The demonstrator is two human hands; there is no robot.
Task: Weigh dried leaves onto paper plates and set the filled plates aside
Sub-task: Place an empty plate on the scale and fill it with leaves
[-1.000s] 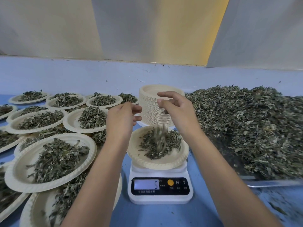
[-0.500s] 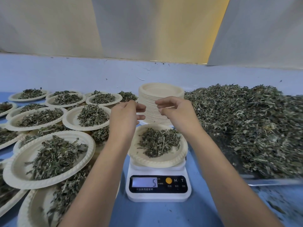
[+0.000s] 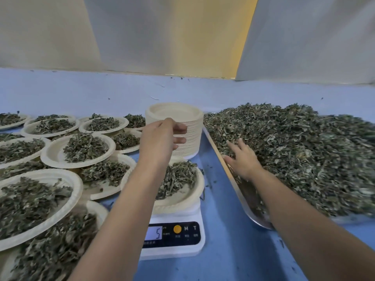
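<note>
Scale [image 3: 172, 240] display shows 5; unit too small to read. Weighing plate [image 3: 182, 201] sits on the scale pan with its leaf portion [image 3: 178, 177] heaped near the middle. The left forearm hides its near-left side.

Left grip [image 3: 160, 138]: fingers curled, held against the side of the empty plate stack [image 3: 188, 126] behind the scale. Cannot tell whether it touches the stack or holds anything.

Right grip [image 3: 243, 159]: released, fingers spread flat on the near edge of the loose leaf heap [image 3: 294, 149] in the metal tray [image 3: 257, 220], right of the scale.

Filled plates [image 3: 48, 155] crowd the left of the blue surface [image 3: 233, 250], many overlapping.

Judgement: either topping up this portion or closing it out and fetching the next plate.

Notes for doing it well:
- If topping up, take a small pinch, not a handful, and release it low over the plate centre so no leaves land on the surface.
- Keep forearm and fingers clear of plate and pan before trusting the reading, and let the digit settle.
- To set the plate aside, lift it level by opposite rims. The left side is crowded, so lay it where it will not tilt on a neighbour's rim.
- Peel a single plate off the stack, as the plates nest tightly.
</note>
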